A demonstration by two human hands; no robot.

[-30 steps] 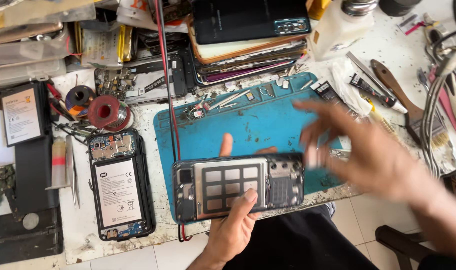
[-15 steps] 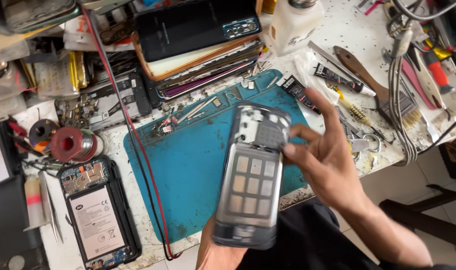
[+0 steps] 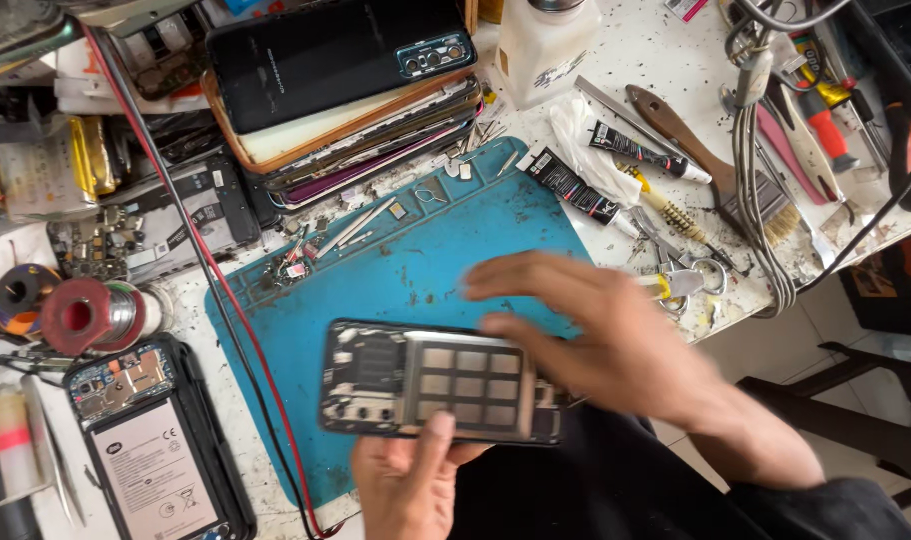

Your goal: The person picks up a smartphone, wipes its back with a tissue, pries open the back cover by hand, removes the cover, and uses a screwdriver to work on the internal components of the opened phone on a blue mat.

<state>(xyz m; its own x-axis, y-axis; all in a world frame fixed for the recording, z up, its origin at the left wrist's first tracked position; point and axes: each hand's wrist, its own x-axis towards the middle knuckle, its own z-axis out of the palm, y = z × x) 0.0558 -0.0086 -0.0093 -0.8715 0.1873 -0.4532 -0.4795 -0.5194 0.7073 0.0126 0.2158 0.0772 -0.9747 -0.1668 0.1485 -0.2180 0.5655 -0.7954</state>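
— Hands first: where are they, and what do they have?

— Left hand (image 3: pixel 410 480) comes up from the near edge of the worktop (image 3: pixel 665 40), its grip closed on the lower long edge of an opened phone (image 3: pixel 435 380), thumb pressed on the inner face. Right hand (image 3: pixel 605 330) lies blurred over the phone's right end; I cannot tell whether its grip is closed on it.

— And the phone itself?

— It lies lengthwise, held just over the near part of the blue mat (image 3: pixel 415 270), its right end past the mat's corner.

— Any open room?

— The middle of the mat is bare. Small screws and metal bits (image 3: pixel 290 265) sit along its far left edge, a red cable (image 3: pixel 225 300) runs down its left border, and a second opened phone (image 3: pixel 155 450) lies beyond that. Tubes (image 3: pixel 575 185) and a brush (image 3: pixel 720 160) crowd the right side, a stack of phones (image 3: pixel 335 80) the far side.
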